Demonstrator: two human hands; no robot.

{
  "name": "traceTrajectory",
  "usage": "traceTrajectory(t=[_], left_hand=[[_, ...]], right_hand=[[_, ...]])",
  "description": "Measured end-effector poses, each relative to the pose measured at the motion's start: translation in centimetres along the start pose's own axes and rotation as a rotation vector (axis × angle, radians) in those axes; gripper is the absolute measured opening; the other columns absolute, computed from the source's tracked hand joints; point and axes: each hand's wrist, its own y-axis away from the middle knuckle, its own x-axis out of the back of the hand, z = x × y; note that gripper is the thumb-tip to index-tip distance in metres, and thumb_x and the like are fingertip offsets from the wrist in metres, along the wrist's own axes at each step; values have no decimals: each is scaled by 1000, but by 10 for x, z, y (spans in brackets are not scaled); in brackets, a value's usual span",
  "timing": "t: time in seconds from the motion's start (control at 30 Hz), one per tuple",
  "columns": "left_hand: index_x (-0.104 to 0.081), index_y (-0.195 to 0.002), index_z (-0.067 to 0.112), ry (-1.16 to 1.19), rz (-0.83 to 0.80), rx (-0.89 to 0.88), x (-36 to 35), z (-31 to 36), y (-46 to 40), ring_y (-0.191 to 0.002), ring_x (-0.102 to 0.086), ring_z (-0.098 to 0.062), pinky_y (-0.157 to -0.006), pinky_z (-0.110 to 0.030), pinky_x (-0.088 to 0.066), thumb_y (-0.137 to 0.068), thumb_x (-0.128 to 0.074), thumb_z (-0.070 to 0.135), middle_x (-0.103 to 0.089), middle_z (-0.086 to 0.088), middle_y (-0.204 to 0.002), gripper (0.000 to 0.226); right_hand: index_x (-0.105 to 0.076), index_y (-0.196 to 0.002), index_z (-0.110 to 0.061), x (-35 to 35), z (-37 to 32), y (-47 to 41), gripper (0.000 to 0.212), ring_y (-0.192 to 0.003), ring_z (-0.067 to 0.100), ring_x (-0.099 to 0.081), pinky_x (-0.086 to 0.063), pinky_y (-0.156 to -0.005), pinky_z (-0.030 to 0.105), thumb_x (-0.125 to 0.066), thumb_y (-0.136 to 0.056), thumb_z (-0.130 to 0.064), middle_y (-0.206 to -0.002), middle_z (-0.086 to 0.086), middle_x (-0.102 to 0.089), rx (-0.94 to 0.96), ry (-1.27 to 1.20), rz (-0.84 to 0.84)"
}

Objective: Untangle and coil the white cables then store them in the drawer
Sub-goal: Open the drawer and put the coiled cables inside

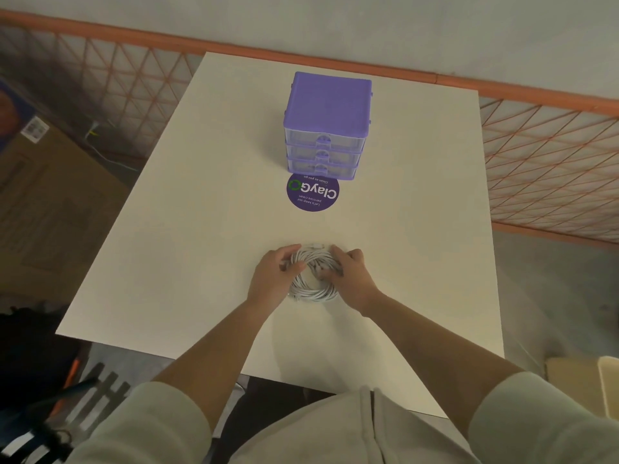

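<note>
Cable coil: the white cables [313, 277] lie wound in a flat round bundle on the worktop [201, 229], near its front edge, with a plug end showing at the far rim.
Left hand [273, 274]: fingers curled over the coil's left side, gripping the loops.
Right hand [348, 276]: fingers curled over the right side and into the centre, holding the loops together.
Drawer unit [326, 128]: purple three-drawer organiser, straight ahead of the coil and well apart from it; all three drawers look closed.
Sticker [313, 192]: round purple label on the worktop, between coil and drawers.
Key relation: the drawers lie directly beyond both hands, about equally near each; one hand would probably have to let go to open a drawer.
</note>
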Motion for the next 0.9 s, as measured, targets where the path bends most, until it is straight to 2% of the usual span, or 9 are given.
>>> traceTrajectory(t=[0.07, 0.17, 0.27, 0.33, 0.57, 0.67, 0.73, 0.83, 0.9], left_hand=[[-61, -126, 34, -29, -6, -9, -2, 0, -1, -101, -61, -12, -94, -27, -46, -91, -66, 33, -59, 1, -115, 36], [-60, -128, 31, -54, -19, -22, -2, 1, -1, -105, -58, -13, -100, -30, -45, -92, -64, 30, -53, 0, -120, 36], [-60, -129, 26, -90, -24, -55, 0, 5, -2, -106, -56, -13, -101, -28, -43, -95, -60, 26, -45, 3, -121, 34], [-59, -131, 26, -117, -53, -52, 2, 8, -5, -105, -56, -12, -97, -25, -43, -97, -56, 27, -46, 4, -121, 34], [-60, -132, 22, -175, -233, -67, 18, 14, -19, -109, -60, -12, -94, -24, -45, -97, -56, 27, -61, 1, -123, 35], [-61, -131, 21, -214, -289, -72, 23, 20, -30, -105, -58, -8, -88, -18, -41, -98, -54, 28, -62, 2, -126, 34], [-61, -131, 19, -227, -319, -82, 27, 24, -37, -104, -56, -5, -86, -15, -38, -99, -53, 28, -62, 4, -125, 34], [-62, -128, 15, -199, -311, -65, 34, 33, -54, -106, -55, -8, -86, -18, -37, -100, -52, 29, -63, 2, -123, 33], [-62, -127, 13, -149, -256, -28, 40, 41, -71, -112, -58, -16, -91, -25, -42, -100, -52, 31, -63, -3, -127, 34]], right_hand=[[-49, -139, -18, 4, 0, 5, 48, -98, 16, -51, -41, -85, 19, -64, -93, -23, -116, -1, -36, -6, -87, 47], [-59, -129, -19, 9, -1, 8, 37, -89, 10, -53, -40, -70, 9, -63, -94, -26, -113, -2, -44, -16, -143, 86], [-64, -125, -18, 13, 0, 6, 31, -97, 13, -54, -39, -75, 16, -55, -96, -26, -113, -1, -50, -43, -158, 104], [-66, -122, -18, 15, 0, 4, 29, -98, 14, -54, -37, -78, 19, -52, -97, -25, -114, -1, -54, -54, -148, 107], [-69, -112, -16, 20, -10, -16, 25, -96, 15, -57, -38, -67, 18, -51, -98, -25, -112, 0, -65, -79, -126, 187], [-70, -109, -15, 27, -20, -29, 22, -85, 15, -55, -40, -74, 25, -53, -98, -23, -97, -5, -64, -113, -216, 218], [-70, -104, -16, 31, -26, -40, 18, -76, 15, -52, -43, -73, 31, -56, -96, -24, -86, -8, -62, -139, -294, 246], [-66, -94, -16, 35, -37, -56, 11, -65, 15, -52, -46, -66, 33, -61, -93, -25, -84, -1, -63, -169, -367, 277], [-64, -90, -12, 38, -47, -66, 13, -60, 16, -51, -45, -58, 29, -64, -92, -25, -81, 4, -62, -188, -412, 278]])
